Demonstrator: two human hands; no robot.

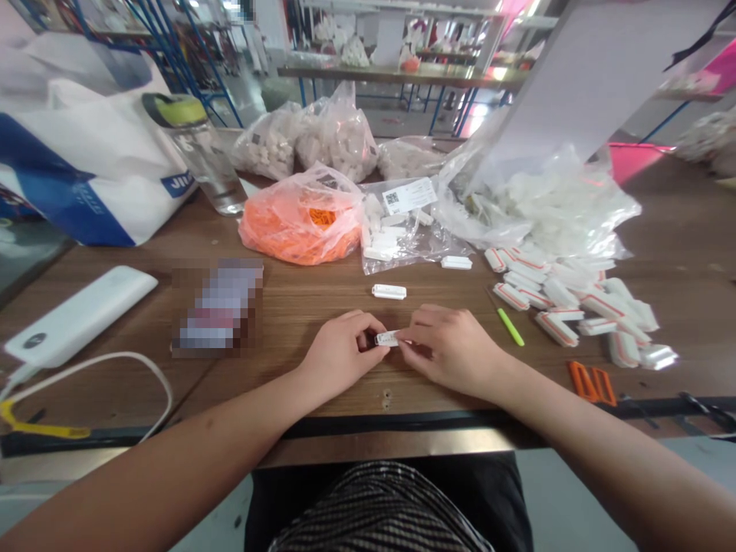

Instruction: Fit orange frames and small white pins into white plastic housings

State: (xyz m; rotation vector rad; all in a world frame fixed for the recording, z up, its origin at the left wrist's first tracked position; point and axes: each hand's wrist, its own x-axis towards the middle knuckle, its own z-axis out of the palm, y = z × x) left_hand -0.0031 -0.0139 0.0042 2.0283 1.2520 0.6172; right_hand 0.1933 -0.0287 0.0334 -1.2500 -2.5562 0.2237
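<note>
Left hand point(340, 349) and right hand point(447, 343) together grip one white piece point(386, 338) near the counter's point(310, 299) front edge. Judged finished: the orange-striped pieces point(601, 303) heaped toward the right edge. Apparently outstanding: the held piece, two loose parts point(389, 291), bagged stock point(382, 244). Held item: small, oblong, partly finger-covered; markings illegible.

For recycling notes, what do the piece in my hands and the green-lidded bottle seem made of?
The held piece is probably plastic: opaque white, apparently smooth. The bottle has a glossy, transparent body, plastic or glass; its opaque green lid looks plastic.
</note>
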